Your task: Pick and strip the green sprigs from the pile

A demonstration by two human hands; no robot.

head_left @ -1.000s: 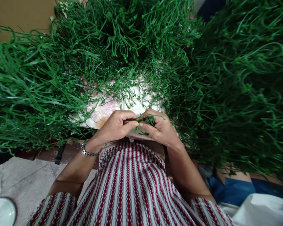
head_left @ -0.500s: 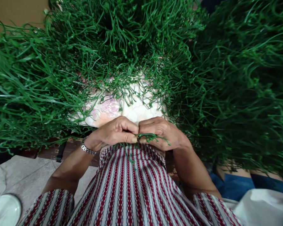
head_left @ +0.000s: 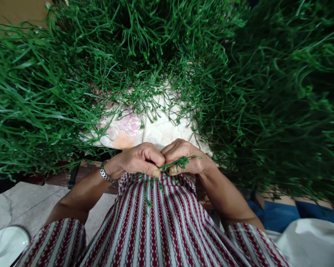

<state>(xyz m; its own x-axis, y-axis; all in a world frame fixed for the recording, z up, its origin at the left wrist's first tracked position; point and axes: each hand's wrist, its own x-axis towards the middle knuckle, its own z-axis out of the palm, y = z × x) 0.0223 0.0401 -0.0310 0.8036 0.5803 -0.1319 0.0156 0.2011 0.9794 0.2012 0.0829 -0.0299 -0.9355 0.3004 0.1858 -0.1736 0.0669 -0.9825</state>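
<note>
My left hand (head_left: pixel 141 158), with a metal-banded watch (head_left: pixel 106 172) on its wrist, is closed in a pinch. Beside it and touching it, my right hand (head_left: pixel 189 155) is closed too, its thumb pressed inward. Between the thumbs both hands grip a small green artificial-looking stem (head_left: pixel 181 162), whose curled sprigs lie across the right fingers. More thin sprigs (head_left: pixel 146 198) dangle below the hands, in front of the striped red and white garment (head_left: pixel 156 226). The fingertips' exact hold on the stem is partly hidden.
Heaps of long green stems (head_left: pixel 36 100) surround the work area at left, back and right (head_left: pixel 278 111). Under them lies a pale floral cloth (head_left: pixel 167 133). A white round lid or dish (head_left: pixel 8 244) sits low left; white fabric (head_left: pixel 311 243) and blue-and-tan boxes (head_left: pixel 281 215) are low right.
My hands have turned slightly, and the thumbs sit a little lower. The stem now rises higher across the right hand, and the dangling sprigs hang further down over the garment.
</note>
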